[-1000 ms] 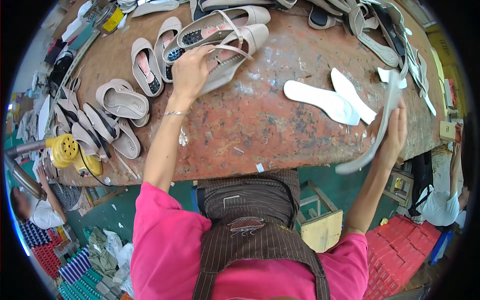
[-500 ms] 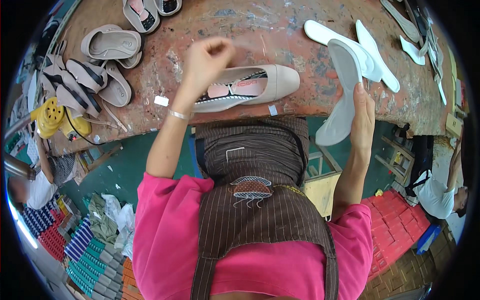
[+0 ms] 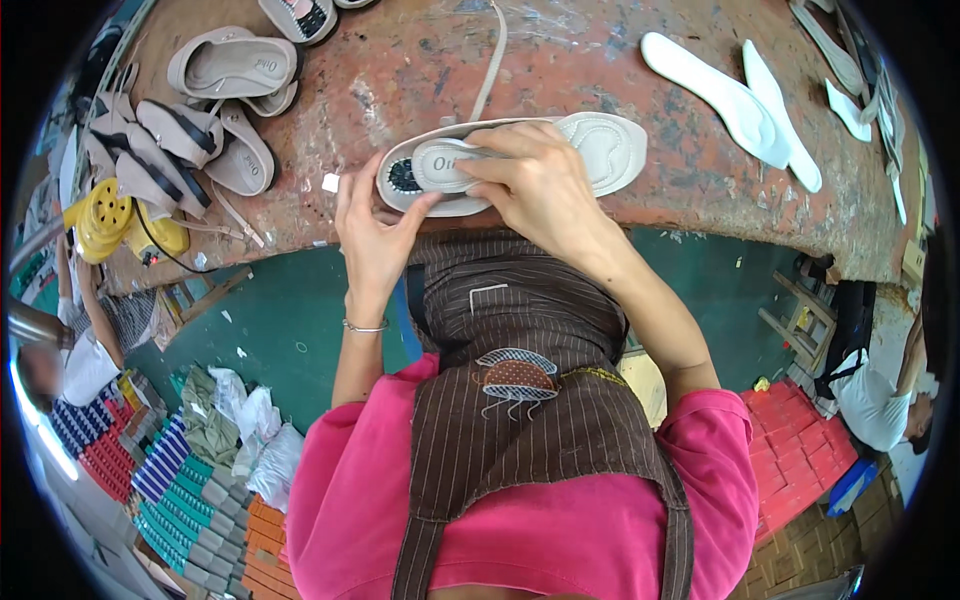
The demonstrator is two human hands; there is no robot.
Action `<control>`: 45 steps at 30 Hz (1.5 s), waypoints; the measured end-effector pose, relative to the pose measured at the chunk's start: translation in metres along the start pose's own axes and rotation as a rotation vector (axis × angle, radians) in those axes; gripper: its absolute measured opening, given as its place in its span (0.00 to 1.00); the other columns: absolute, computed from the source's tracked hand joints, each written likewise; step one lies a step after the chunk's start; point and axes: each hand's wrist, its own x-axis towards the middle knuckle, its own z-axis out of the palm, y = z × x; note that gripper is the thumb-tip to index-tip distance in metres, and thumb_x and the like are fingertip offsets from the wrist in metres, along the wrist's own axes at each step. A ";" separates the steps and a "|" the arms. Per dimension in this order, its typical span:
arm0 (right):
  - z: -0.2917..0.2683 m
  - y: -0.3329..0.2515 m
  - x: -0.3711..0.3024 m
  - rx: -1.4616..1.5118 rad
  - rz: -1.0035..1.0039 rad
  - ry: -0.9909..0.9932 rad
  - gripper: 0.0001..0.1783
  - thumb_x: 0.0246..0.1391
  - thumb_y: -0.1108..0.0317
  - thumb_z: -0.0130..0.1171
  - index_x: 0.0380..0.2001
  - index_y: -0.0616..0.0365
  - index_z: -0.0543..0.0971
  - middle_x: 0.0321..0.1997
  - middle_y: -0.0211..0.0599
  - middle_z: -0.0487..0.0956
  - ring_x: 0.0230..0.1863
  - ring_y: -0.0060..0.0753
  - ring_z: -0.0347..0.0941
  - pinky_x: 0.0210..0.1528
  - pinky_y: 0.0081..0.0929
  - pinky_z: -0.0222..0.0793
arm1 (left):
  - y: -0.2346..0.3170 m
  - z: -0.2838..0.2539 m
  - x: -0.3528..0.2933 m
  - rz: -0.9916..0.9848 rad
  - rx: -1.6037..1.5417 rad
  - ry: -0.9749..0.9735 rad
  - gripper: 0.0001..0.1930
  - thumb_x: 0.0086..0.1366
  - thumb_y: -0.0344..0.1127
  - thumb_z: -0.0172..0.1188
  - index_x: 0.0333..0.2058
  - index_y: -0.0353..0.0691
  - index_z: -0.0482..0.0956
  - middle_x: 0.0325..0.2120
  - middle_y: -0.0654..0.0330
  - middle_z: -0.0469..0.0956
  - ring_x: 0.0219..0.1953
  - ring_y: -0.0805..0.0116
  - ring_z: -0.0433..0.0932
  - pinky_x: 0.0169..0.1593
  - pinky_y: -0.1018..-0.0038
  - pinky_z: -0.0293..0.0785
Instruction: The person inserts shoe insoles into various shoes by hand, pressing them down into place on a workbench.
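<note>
A beige shoe [image 3: 470, 207] lies sideways at the table's near edge, its heel end to the left. My left hand [image 3: 378, 235] grips that heel end, with the thumb on the near side and the fingers on the far side. My right hand [image 3: 540, 180] pinches a pale insole [image 3: 612, 150] from above, around its middle. The insole's printed heel sits over the shoe's opening, and its stitched front part covers the toe. Dark lining shows inside the heel. How deep the insole sits is hidden by my right hand.
Several beige sandals [image 3: 232, 62] crowd the table's left side, beside a yellow clog [image 3: 100, 225]. White insoles [image 3: 710, 95] lie at the right. A thin strap [image 3: 492, 65] stretches away behind the shoe. Stacked red pieces [image 3: 790, 450] stand below right; other people sit at both sides.
The insole came from the right onto the shoe, turned printed side up, in my right hand. My left hand moved down from above the shoe and took its heel. A strap now shows behind.
</note>
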 end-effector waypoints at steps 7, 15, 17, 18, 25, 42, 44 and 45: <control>0.032 -0.004 0.011 0.091 0.028 -0.028 0.12 0.42 0.72 0.69 0.35 0.58 0.88 0.45 0.42 0.84 0.50 0.44 0.78 0.56 0.42 0.71 | -0.017 0.005 -0.002 -0.068 -0.273 -0.028 0.34 0.49 0.28 0.80 0.55 0.29 0.76 0.45 0.59 0.71 0.41 0.71 0.80 0.41 0.74 0.88; 0.037 -0.011 0.011 -0.013 0.061 -0.129 0.13 0.42 0.74 0.66 0.35 0.61 0.87 0.52 0.44 0.80 0.52 0.44 0.76 0.55 0.40 0.73 | -0.039 0.019 0.013 -0.361 -0.542 0.054 0.13 0.61 0.28 0.72 0.42 0.29 0.83 0.29 0.64 0.79 0.22 0.83 0.75 0.21 0.82 0.70; 0.040 -0.012 0.011 -0.067 0.013 -0.132 0.13 0.43 0.74 0.64 0.36 0.62 0.87 0.53 0.44 0.80 0.55 0.44 0.75 0.57 0.39 0.73 | -0.040 0.019 0.015 -0.353 -0.505 0.054 0.09 0.63 0.27 0.69 0.40 0.29 0.84 0.26 0.64 0.80 0.20 0.84 0.74 0.19 0.81 0.68; 0.042 -0.012 0.011 -0.074 -0.029 -0.154 0.13 0.44 0.74 0.63 0.36 0.62 0.87 0.54 0.44 0.80 0.57 0.43 0.75 0.58 0.38 0.73 | -0.039 0.019 0.016 -0.350 -0.483 0.054 0.07 0.65 0.26 0.67 0.39 0.29 0.84 0.25 0.64 0.80 0.19 0.84 0.73 0.18 0.81 0.67; 0.034 -0.013 0.011 -0.201 -0.225 -0.276 0.14 0.48 0.69 0.59 0.37 0.62 0.87 0.58 0.46 0.81 0.63 0.42 0.75 0.72 0.41 0.61 | -0.037 0.018 0.021 -0.192 -0.332 0.084 0.04 0.67 0.26 0.63 0.35 0.29 0.83 0.25 0.61 0.81 0.18 0.83 0.73 0.17 0.80 0.67; -0.058 0.018 0.050 0.245 0.561 0.112 0.26 0.45 0.70 0.67 0.52 0.58 0.78 0.49 0.48 0.81 0.48 0.51 0.80 0.73 0.56 0.54 | 0.049 0.059 -0.048 0.290 0.111 0.030 0.11 0.55 0.35 0.73 0.23 0.40 0.78 0.18 0.61 0.74 0.21 0.60 0.74 0.26 0.67 0.71; -0.054 -0.003 0.009 0.080 0.243 0.041 0.26 0.41 0.73 0.66 0.47 0.64 0.77 0.55 0.52 0.78 0.51 0.51 0.80 0.72 0.57 0.53 | 0.057 0.067 -0.054 0.466 0.092 0.047 0.09 0.53 0.36 0.72 0.27 0.41 0.81 0.30 0.58 0.80 0.35 0.57 0.80 0.32 0.66 0.74; -0.045 -0.017 -0.014 -0.106 0.217 0.009 0.24 0.42 0.74 0.65 0.47 0.64 0.77 0.54 0.51 0.79 0.51 0.51 0.80 0.73 0.56 0.54 | 0.059 0.070 -0.057 0.527 0.105 -0.013 0.14 0.52 0.35 0.71 0.37 0.39 0.84 0.40 0.53 0.80 0.48 0.50 0.78 0.47 0.61 0.78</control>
